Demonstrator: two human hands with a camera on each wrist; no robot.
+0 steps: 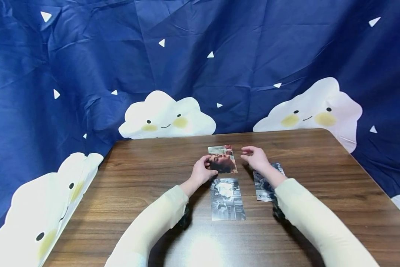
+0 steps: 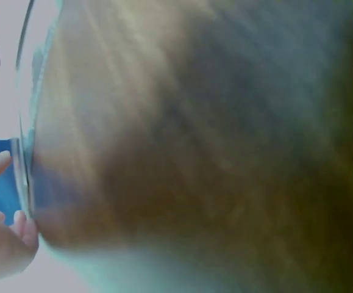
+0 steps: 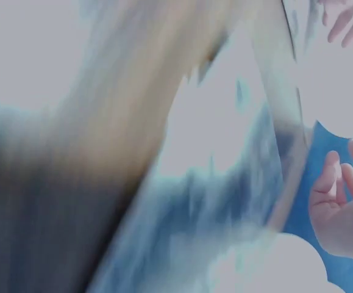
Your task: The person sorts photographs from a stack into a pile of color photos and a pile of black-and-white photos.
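A colour photo print (image 1: 224,161) of a face lies on the wooden table. My left hand (image 1: 200,172) is at its left side, the fingertips over or touching that edge and the thumb by the lower left corner. Whether the fingers press the print is hard to tell. To the right of this photo, my right hand (image 1: 255,158) hovers with nothing in it, fingers loosely bent towards the print. Below the colour photo lies a black-and-white photo print (image 1: 227,200). Another black-and-white photo print (image 1: 262,187) is partly hidden under my right wrist.
The brown wooden table (image 1: 146,163) has rounded far corners. Behind it hangs a dark blue curtain (image 1: 233,22) with white clouds and small triangles. Glare (image 1: 204,248) brightens the table's near part. Both wrist views are largely blurred.
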